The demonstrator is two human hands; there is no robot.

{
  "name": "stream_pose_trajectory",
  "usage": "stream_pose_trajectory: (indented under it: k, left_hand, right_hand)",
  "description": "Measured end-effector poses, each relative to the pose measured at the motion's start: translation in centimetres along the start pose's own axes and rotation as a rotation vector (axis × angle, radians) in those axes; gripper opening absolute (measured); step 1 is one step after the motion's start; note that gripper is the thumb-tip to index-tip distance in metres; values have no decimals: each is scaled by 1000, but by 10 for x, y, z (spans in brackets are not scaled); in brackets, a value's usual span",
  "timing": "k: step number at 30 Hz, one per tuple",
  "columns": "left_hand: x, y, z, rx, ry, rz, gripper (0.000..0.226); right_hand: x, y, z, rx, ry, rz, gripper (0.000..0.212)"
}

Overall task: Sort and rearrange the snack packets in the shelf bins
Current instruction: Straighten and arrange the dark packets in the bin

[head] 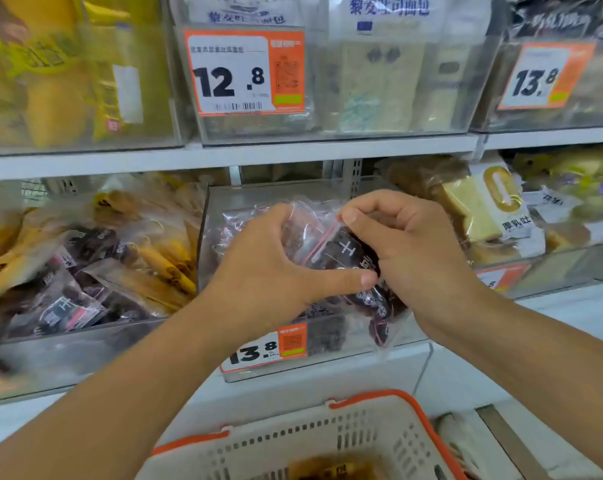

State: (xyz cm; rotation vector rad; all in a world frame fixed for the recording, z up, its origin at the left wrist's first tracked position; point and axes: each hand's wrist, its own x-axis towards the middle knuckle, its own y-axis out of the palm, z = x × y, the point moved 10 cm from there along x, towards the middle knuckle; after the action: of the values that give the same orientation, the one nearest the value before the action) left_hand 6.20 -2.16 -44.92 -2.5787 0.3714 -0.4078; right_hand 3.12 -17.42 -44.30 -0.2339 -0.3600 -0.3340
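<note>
Head view, near to far: basket (358, 431) at bottom edge, something brown inside. Above it, left hand (268, 268) and right hand (400, 251), both grasping one dark packet (348, 258) with fingers curled round it, held over front edge of middle bin (327, 365), price tag (263, 349) "13.8" on its front. Left bin (68, 358) full of yellow and dark packets. Farther up, upper shelf (223, 154) with bread bags.

Two hands, left (268, 268) and right (404, 251), hold one dark snack packet (348, 252). Three price tags show: 12.8 (244, 72), 13.8 (544, 76), 13.8 (265, 348). One basket (379, 431) sits below.
</note>
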Motion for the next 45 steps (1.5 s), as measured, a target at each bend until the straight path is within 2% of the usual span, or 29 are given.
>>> stream_pose_trajectory:
  k: [3,5,7,9,10,13,15,17,19,21,24,27,30,32,34,38,39,42,45]
  left_hand:
    - [4,33,-6,-6,-3,134,66]
    - [3,59,-14,-71,52,230,52]
    - [6,68,-17,-134,65,207,42]
    - [12,71,-21,-190,69,230,42]
    - [17,70,-26,-210,83,253,44]
    - [41,50,-52,-141,204,221,47]
    - [61,43,-64,-42,258,194,57]
    - [78,47,-66,33,272,199,71]
    - [91,57,-61,72,287,239,66]
    - [100,62,-48,125,270,248,61]
    - [108,60,-13,363,192,243,60]
    - [104,57,20,554,129,232,63]
    - [100,65,38,642,43,251,82]
    - [98,79,48,715,-9,318,95]
    - [98,87,59,780,-64,365,98]
    - [101,92,66,844,-102,389,92]
    - [101,92,66,843,-103,390,91]
    - [103,91,69,832,-114,378,91]
    - [104,88,69,820,-133,344,92]
  right_hand:
    - [-2,-18,-2,55,1,-36,11]
    - [-5,-27,0,60,-17,-40,11]
    - [-3,-36,-1,49,-31,-44,11]
    - [4,-46,0,14,-66,-21,6]
    - [9,-49,3,-30,-89,25,6]
    - [21,-40,-3,-115,-27,345,38]
    - [24,-32,-12,-140,-8,514,38]
    - [35,-31,-28,-137,-18,526,43]
    - [50,-31,-54,-79,31,479,51]
    - [66,-31,-83,-58,126,441,57]
    - [75,-23,-130,-111,312,454,63]
    - [67,-9,-164,-298,445,539,48]
    - [74,-2,-183,-438,468,539,45]
    - [81,2,-188,-546,466,550,55]
    - [81,5,-192,-637,487,592,70]
    - [76,9,-195,-418,586,605,102]
    - [77,10,-194,-399,587,597,102]
    - [76,8,-191,-426,613,595,77]
    - [68,8,-194,-471,671,684,78]
